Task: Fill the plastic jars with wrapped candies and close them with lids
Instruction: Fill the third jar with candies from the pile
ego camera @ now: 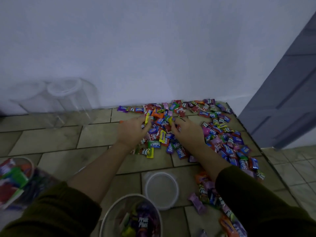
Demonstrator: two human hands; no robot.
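Centre of frame: left hand (131, 132) and right hand (188, 133) curl their fingers round candies (222, 142) in the heap. Risk: an overfull two-handed scoop may shed candies before reaching the open jar (109, 212) at bottom centre, beside its lid (161, 190).

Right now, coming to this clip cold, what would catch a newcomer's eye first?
The sprawl of multicoloured wrapped candies on the tan tiled floor against the white wall, right of centre, with the left hand and right hand dug into its left part. Next, the open clear plastic jar at bottom centre, partly filled, with a round translucent plastic lid lying just right of it.
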